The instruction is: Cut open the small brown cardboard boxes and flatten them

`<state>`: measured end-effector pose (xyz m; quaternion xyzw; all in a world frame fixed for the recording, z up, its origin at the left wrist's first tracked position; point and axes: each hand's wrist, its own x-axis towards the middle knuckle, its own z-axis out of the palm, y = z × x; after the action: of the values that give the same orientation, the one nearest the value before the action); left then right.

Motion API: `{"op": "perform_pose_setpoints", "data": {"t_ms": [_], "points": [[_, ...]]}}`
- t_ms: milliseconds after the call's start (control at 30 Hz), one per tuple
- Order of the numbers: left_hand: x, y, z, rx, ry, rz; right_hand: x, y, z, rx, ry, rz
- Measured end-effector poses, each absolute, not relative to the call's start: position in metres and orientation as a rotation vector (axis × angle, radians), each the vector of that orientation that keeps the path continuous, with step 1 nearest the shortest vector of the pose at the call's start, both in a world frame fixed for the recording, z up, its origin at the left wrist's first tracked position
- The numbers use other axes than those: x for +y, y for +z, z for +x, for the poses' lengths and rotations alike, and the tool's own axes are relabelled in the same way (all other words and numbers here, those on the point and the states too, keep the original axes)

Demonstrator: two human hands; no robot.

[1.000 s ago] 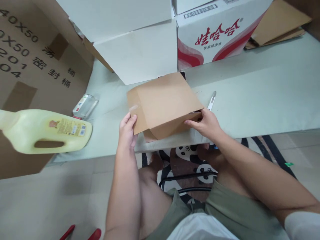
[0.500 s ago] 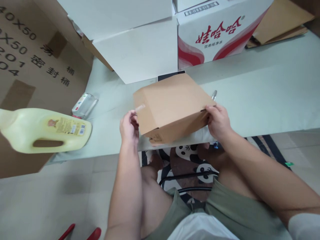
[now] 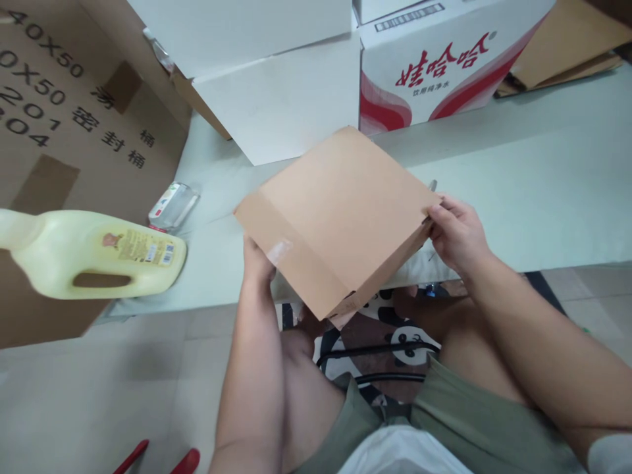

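A flattish brown cardboard box (image 3: 345, 210) is held tilted over the front edge of the table, its broad face turned up toward me. A strip of clear tape (image 3: 280, 251) shows on its left flap. My left hand (image 3: 257, 260) supports the box's left side, the fingers mostly hidden beneath it. At the right corner, my right hand (image 3: 457, 230) pinches the edge with the thumb on top. Just behind that corner, the tip of a shiny object (image 3: 433, 185) sticks out, too covered to name.
On the left lie a pale yellow jug (image 3: 99, 253) and a clear plastic bottle (image 3: 174, 207), near a large printed carton (image 3: 74, 112). Behind stand a white box (image 3: 281, 99) and a white-and-red water carton (image 3: 434, 79). Folded cardboard (image 3: 567, 46) lies at back right.
The box has turned between my hands, its front-left corner swinging down toward me and its top face tipping further into view. My right hand has shifted slightly right.
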<state>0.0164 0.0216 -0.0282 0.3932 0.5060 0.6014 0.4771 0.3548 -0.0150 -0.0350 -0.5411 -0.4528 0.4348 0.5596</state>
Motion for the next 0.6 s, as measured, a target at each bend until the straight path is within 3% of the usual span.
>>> {"op": "perform_pose_setpoints", "data": {"t_ms": [200,400,600], "points": [[0.018,-0.023,0.023,1.068,1.499,0.615,-0.009,-0.037,0.355,-1.088,0.852,-1.435],[0.023,-0.030,0.028,0.947,1.524,0.525,-0.012,-0.035,0.339,-0.878,1.488,-1.301],[0.033,-0.025,0.034,0.814,1.563,0.567,-0.005,-0.029,0.328,-0.678,1.466,-1.275]]}}
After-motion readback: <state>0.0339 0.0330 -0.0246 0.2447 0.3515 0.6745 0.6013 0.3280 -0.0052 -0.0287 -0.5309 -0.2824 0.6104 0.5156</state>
